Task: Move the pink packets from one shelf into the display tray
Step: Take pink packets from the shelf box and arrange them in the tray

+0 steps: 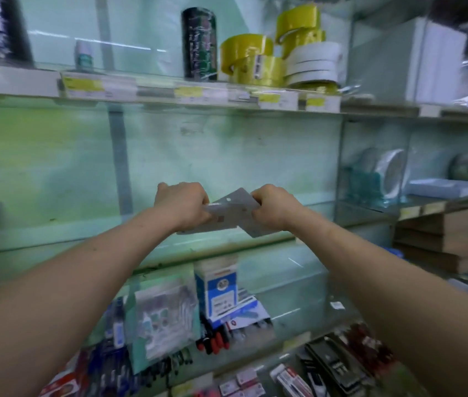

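Both of my hands are raised in front of the bare middle glass shelf [55, 245]. My left hand [181, 206] and my right hand [274, 209] are closed on the two ends of a small bunch of flat packets [234, 212]. The packets show their pale grey backs, with a hang hole near the top; their pink side does not show. They are fanned and tilted between my fists, held just above the shelf. No display tray is visible in this view. The picture is blurred.
Yellow and white tape rolls [258, 60] and a black roll [199, 43] stand on the upper shelf. Below are a blue-white box [217, 290], bagged stationery [164, 319], pens and staplers. Cardboard boxes [439, 233] and wrapped goods fill the right bay.
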Tool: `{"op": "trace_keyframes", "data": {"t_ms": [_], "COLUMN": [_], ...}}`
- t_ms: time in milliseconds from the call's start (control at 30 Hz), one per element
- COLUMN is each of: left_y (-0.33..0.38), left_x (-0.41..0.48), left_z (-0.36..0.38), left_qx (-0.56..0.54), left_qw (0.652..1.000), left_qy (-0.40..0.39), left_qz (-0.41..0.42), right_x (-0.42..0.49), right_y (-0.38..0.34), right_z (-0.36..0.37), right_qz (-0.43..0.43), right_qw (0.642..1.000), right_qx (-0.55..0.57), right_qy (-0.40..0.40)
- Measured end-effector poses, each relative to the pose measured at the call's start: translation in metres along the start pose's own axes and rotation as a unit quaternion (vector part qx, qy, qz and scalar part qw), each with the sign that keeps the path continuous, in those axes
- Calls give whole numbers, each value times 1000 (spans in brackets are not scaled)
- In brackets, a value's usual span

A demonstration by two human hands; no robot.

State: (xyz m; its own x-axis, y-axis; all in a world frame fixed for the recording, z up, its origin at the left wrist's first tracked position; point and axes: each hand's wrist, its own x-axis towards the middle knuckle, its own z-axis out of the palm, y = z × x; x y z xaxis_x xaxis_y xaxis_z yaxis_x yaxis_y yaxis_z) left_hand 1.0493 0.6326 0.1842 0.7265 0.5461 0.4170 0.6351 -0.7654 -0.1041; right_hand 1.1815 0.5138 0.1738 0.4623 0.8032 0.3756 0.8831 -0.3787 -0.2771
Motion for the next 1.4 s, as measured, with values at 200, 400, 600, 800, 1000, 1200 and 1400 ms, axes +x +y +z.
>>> {"op": "trace_keyframes", "data": {"t_ms": [200, 400, 600, 800, 1000, 1200, 1400], "left_y": [108, 208, 300, 377, 461, 540, 605], "left_x": [-23, -46, -58, -53, -29, 10, 63], "left_z": [-5, 5, 10, 15, 30, 46, 57], "left_qx": [72, 133, 180, 165, 143, 120, 113], "left_qw": [994, 977, 952, 941, 930, 922, 919], "left_qy": [1, 24, 33, 32, 30, 32, 48], "left_qz": [88, 165, 246, 295, 336, 367, 376], "right_x": [-76, -149, -211, -252, -272, -266, -242], "right_y": [73, 139, 189, 242, 306, 383, 456], "right_z": [-40, -63, -92, -110, -126, -141, -155], "right_qz": [62, 116, 174, 233, 281, 324, 329], "right_qw": [994, 976, 955, 931, 909, 889, 874], "right_qx": [-82, -182, -242, -279, -303, -314, -345], "right_qy": [-22, 4, -14, -34, -60, -75, -87]}}
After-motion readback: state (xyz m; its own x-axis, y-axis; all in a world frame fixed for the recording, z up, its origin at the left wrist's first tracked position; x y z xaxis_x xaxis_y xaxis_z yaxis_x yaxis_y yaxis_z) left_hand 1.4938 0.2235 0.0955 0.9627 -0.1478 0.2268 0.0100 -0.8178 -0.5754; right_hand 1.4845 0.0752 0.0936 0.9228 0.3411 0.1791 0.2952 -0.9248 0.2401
